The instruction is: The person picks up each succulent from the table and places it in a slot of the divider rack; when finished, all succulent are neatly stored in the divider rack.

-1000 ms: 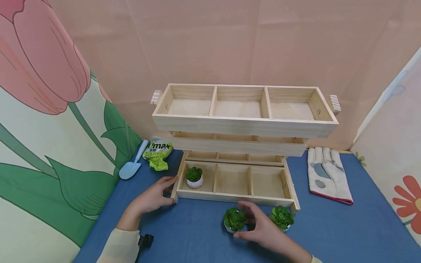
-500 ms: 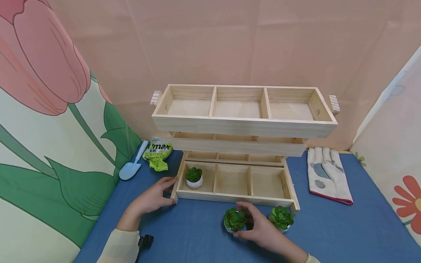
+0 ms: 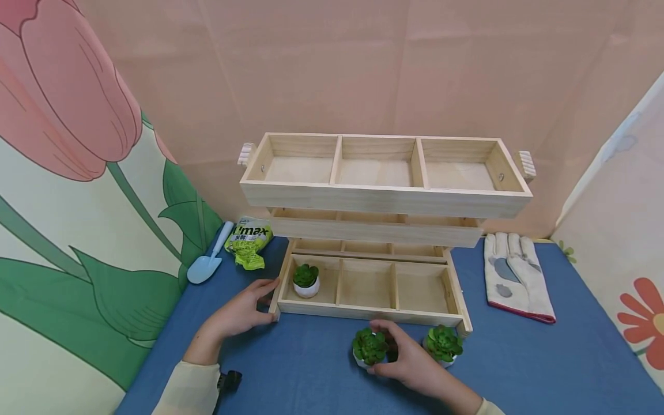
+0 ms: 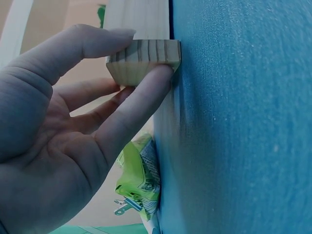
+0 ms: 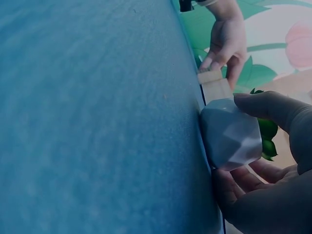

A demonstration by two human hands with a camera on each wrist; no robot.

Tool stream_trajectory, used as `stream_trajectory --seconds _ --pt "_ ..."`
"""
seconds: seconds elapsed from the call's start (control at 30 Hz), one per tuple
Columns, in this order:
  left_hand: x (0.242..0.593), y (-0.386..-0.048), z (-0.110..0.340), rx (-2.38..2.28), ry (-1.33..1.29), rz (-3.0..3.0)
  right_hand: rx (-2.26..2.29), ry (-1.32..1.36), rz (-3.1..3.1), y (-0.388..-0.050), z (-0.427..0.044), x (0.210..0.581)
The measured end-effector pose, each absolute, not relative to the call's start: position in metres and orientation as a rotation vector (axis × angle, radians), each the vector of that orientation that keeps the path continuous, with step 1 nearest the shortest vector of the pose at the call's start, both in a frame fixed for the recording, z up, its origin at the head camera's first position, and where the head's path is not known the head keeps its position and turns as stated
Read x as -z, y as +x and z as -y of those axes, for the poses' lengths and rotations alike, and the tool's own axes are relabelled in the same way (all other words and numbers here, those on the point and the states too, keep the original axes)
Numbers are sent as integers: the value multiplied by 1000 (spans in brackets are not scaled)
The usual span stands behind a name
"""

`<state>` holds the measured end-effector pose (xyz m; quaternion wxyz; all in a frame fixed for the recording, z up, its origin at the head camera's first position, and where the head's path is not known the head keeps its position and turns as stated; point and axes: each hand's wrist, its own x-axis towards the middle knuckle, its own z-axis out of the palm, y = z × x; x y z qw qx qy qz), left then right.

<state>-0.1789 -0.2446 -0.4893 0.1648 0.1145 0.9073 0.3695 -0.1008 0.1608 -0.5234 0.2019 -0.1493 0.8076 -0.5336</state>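
Observation:
The left hand [image 3: 241, 311] grips the front left corner of the wooden rack's lowest tray [image 3: 332, 310]; in the left wrist view its thumb and fingers pinch the end of a wooden piece [image 4: 146, 58]. A potted succulent [image 3: 306, 280] stands in that tray's left compartment. In front of the tray, the right hand [image 3: 410, 363] holds a second succulent [image 3: 369, 347] between thumb and fingers. Its faceted white pot [image 5: 231, 134] shows in the right wrist view, low against the blue cloth. A third succulent [image 3: 444, 344] stands just right of the right hand.
Above the lowest tray rise further wooden tiers, the top one [image 3: 386, 197] with three compartments. At the back left lie a light blue trowel [image 3: 204, 267] and a green bag [image 3: 250, 242]. White gloves [image 3: 519, 278] lie to the right on the blue cloth [image 3: 301, 369].
The right hand has shifted slightly left, its fingers closer around the middle succulent. The left hand and the rack look the same as before.

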Motion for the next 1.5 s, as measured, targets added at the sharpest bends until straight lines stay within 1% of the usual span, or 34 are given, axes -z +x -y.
stream_trajectory --seconds 0.87,1.5 --pt "488 -178 245 -1040 341 -2591 1504 -396 -2213 -102 -160 528" --pt "485 -177 242 -1033 337 -2587 1499 -398 -2233 -102 -158 523"
